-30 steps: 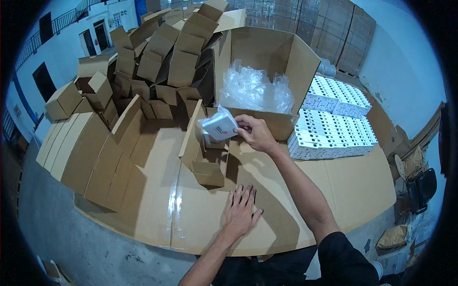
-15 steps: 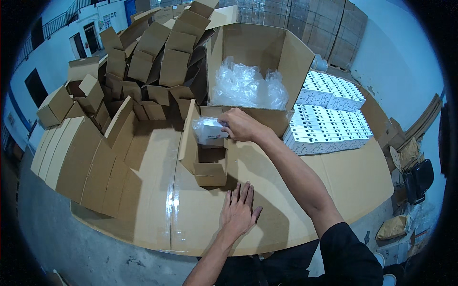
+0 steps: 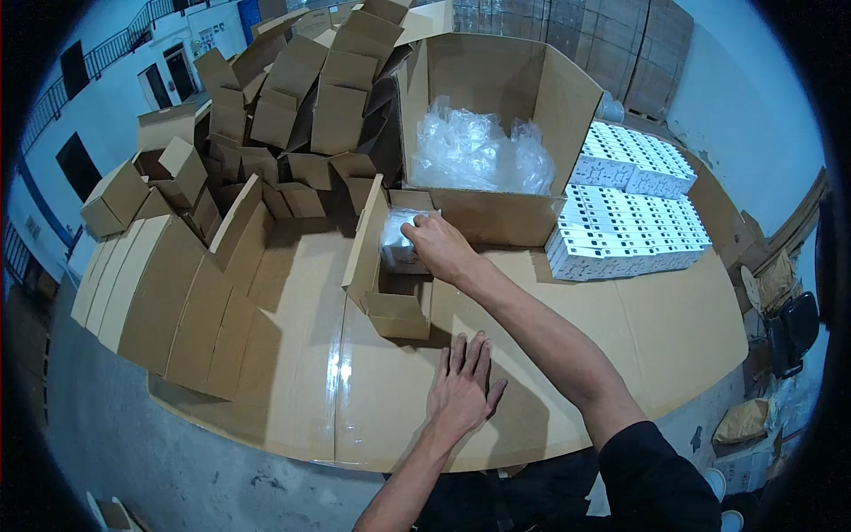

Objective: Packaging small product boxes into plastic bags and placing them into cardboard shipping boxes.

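Note:
My right hand grips a white item wrapped in clear plastic and holds it inside a small open cardboard box in the middle of the table. The box's flaps stand open toward me and to the left. My left hand lies flat, palm down, on the cardboard-covered tabletop just in front of the small box, holding nothing.
A large open carton with clear plastic bags stands behind the small box. Rows of white boxes lie to its right. A heap of folded small cartons fills the back left. Flat cardboard sheets lean at left.
My right hand has carried the wrapped white item down from above the small box into it. My left hand has stayed flat on the table.

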`<state>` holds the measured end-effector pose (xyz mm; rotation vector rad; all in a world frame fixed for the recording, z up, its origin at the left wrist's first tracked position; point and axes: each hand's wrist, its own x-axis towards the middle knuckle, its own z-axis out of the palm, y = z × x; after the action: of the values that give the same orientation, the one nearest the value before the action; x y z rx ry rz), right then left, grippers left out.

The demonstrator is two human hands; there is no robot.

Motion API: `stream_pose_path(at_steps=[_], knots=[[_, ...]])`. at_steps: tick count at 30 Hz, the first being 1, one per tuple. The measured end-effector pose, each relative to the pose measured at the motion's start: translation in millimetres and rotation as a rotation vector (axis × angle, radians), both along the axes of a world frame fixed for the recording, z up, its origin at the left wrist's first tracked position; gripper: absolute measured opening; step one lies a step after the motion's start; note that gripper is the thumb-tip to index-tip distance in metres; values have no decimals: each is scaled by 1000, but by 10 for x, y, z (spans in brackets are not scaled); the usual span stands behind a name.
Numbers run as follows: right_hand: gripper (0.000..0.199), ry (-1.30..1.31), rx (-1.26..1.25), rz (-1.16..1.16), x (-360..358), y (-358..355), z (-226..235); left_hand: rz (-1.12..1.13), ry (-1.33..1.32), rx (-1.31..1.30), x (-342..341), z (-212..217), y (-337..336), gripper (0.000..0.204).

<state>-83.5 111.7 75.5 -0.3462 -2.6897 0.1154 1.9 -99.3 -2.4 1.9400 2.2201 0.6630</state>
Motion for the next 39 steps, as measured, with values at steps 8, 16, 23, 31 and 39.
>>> stream_pose_path(at_steps=[8, 16, 23, 31, 39], knots=[[8, 80, 22, -41, 34, -2, -135, -4, 1, 6, 23, -19, 6, 73], [37, -33, -119, -85, 500, -84, 25, 34, 53, -67, 26, -6, 124, 73], [33, 255, -328, 15, 1529, 269, 33, 80, 41, -41, 4, 25, 485, 70], [16, 472, -218, -239, 2780, 1218, 195, 77, -22, 146, -208, -88, 1258, 48], [52, 322, -114, -703, 3573, 2509, 369, 80, -56, 215, -396, -161, 1746, 41]])
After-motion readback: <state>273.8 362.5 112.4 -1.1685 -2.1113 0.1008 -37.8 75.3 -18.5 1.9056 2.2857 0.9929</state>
